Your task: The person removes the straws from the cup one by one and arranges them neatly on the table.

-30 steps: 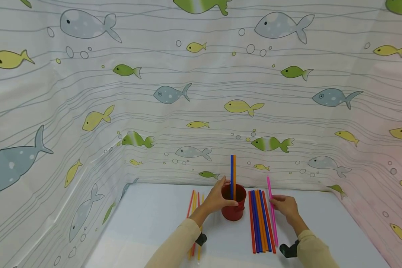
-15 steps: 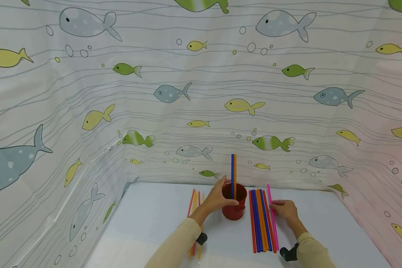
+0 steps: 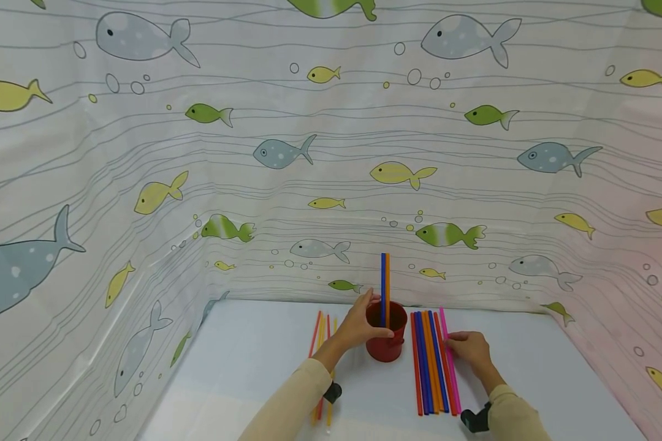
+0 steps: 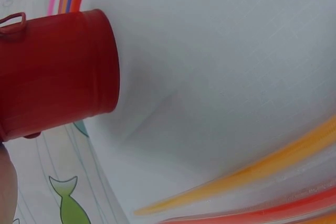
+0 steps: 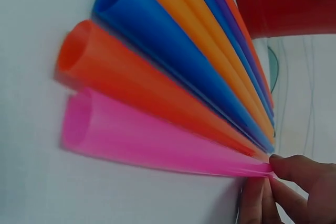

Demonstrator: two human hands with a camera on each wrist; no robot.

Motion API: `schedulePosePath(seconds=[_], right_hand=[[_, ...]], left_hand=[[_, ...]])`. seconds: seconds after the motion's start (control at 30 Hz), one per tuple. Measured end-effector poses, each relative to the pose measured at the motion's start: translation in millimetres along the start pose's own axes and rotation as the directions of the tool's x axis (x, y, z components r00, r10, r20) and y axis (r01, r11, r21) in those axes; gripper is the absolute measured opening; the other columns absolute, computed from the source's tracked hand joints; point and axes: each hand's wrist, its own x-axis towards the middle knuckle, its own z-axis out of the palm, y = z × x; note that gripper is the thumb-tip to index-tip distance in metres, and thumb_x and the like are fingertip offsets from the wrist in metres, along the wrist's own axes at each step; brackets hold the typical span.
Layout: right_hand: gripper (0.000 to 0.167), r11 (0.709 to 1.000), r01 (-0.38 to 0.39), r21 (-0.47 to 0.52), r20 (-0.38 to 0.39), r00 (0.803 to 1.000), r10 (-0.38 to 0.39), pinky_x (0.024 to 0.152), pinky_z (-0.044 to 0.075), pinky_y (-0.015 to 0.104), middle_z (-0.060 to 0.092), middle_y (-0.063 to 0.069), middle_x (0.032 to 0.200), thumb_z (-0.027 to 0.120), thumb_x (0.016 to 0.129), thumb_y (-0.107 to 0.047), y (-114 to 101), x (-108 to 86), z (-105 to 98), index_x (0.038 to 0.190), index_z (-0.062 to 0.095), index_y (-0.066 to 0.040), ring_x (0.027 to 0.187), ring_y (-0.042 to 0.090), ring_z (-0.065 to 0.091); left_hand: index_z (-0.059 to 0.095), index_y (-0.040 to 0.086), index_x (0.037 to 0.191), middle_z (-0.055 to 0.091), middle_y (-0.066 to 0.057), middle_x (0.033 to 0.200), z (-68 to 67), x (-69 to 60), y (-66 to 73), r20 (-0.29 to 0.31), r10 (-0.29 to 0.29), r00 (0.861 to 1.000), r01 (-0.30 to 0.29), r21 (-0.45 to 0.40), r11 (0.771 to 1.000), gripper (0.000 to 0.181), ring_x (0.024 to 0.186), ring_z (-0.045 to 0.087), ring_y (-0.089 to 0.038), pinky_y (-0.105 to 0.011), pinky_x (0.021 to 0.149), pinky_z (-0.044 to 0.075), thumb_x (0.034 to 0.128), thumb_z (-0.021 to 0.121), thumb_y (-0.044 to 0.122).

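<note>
My left hand [image 3: 357, 324] holds the small red bucket [image 3: 385, 350] at its left side, thumb by the front rim and fingers behind. A blue straw [image 3: 383, 282] and an orange straw [image 3: 388, 278] stand upright in it. To the right, my right hand [image 3: 471, 350] pinches a pink straw [image 3: 453, 380] between thumb and fingers near its far end. That straw lies along the right side of a row of red, blue and orange straws [image 3: 431, 361]. In the right wrist view, the pink straw [image 5: 147, 135] is beside a red-orange straw [image 5: 136, 77], their hollow near ends slightly staggered.
Several yellow and red straws [image 3: 319, 334] lie on the white table [image 3: 243, 355] left of the bucket, partly under the left forearm. A fish-patterned curtain [image 3: 287, 214] surrounds the table at the back and sides.
My right hand has brought the pink straw down and nearer to me, so that it lies against the row. My left hand and the bucket have stayed in place.
</note>
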Motion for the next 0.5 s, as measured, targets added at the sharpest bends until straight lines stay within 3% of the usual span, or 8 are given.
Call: schedulePosePath(seconds=[0.3,0.5], right_hand=[[0.034,0.999,0.021,-0.026,-0.019,1.0,-0.021,0.062,0.056,0.031,0.071,0.017,0.086,0.071,0.086,-0.015,0.9,1.0,1.6,0.105,0.068,0.013,0.069,0.017,0.064],[0.036,1.0,-0.004,-0.008,-0.03,1.0,0.004,0.062,0.057,0.03,0.071,0.014,0.084,0.072,0.086,-0.018,2.0,-0.9,2.2,0.105,0.068,0.013,0.068,0.016,0.064]], left_hand=[[0.018,0.011,0.156,0.045,0.002,0.143,0.1,-0.5,1.7,-0.006,-0.011,1.0,0.011,-0.001,1.0,0.112,0.131,0.043,-0.017,-0.042,0.107,0.04,0.0715,0.087,0.038],[0.017,0.012,0.156,0.043,-0.004,0.146,0.4,-0.1,0.0,0.003,-0.021,1.0,0.021,-0.007,1.0,0.113,0.13,0.043,-0.015,-0.04,0.108,0.039,0.0719,0.087,0.038]])
